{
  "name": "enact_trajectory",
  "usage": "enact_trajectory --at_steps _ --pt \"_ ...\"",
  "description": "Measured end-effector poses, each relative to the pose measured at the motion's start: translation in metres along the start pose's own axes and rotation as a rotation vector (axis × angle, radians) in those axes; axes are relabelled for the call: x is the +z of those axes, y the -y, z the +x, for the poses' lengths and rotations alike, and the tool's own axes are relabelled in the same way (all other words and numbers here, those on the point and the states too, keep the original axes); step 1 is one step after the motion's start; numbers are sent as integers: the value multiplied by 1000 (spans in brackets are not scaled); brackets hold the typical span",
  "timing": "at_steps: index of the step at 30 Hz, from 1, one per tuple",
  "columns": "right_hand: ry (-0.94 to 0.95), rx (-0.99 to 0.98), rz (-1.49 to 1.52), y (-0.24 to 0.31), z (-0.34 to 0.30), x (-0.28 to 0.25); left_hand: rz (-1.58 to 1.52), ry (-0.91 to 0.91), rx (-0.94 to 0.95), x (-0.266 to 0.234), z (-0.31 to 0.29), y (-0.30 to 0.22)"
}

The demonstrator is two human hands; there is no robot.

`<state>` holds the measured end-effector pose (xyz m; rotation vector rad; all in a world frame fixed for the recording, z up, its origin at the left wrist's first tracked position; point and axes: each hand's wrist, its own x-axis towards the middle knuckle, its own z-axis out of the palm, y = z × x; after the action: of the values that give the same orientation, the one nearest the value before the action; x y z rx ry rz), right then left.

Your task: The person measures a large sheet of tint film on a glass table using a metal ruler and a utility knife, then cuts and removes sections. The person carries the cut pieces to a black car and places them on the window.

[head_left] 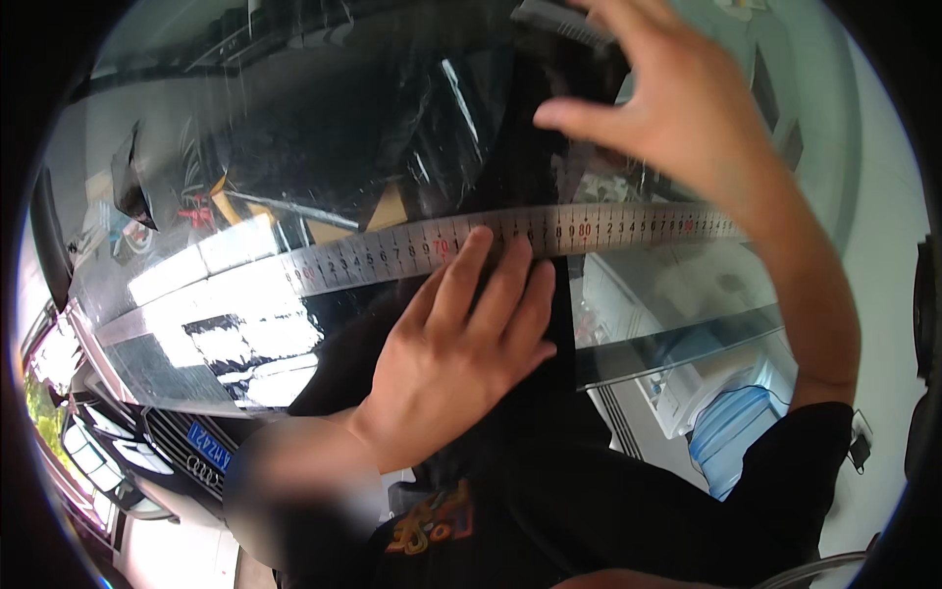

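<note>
A long steel ruler point(613, 228) lies across a glass sheet point(677, 294), running from left to right. My left hand point(461, 329) rests on the ruler near its middle, fingertips pressed flat on it and fingers slightly apart. Farther away and to the right, my right hand point(677, 108) is raised above the glass, thumb spread wide from the fingers. Nothing shows in its grasp, though the fingertips reach the upper edge of the view. Close to those fingers is a grey ridged object point(564, 22), whose kind I cannot make out. Dark shiny areas and bright reflections cover much of the glass.
A black car point(186, 452) stands at the lower left. Under the glass at the right are a white container point(677, 402) and a blue pleated item point(736, 427). A black plug point(861, 450) sits in a wall socket at the far right.
</note>
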<state>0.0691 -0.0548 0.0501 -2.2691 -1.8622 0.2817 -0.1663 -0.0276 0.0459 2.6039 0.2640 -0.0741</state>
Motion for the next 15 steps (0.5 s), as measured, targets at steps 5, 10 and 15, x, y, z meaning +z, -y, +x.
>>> enact_trajectory --at_steps 5,10,15 --pt "67 -51 -81 1 -18 21 -179 -155 272 -2 -29 8" --pt "40 207 -288 -18 12 1 -193 -230 298 -18 -63 28" --pt "167 286 -275 4 5 -14 -173 -313 329 -17 -98 30"
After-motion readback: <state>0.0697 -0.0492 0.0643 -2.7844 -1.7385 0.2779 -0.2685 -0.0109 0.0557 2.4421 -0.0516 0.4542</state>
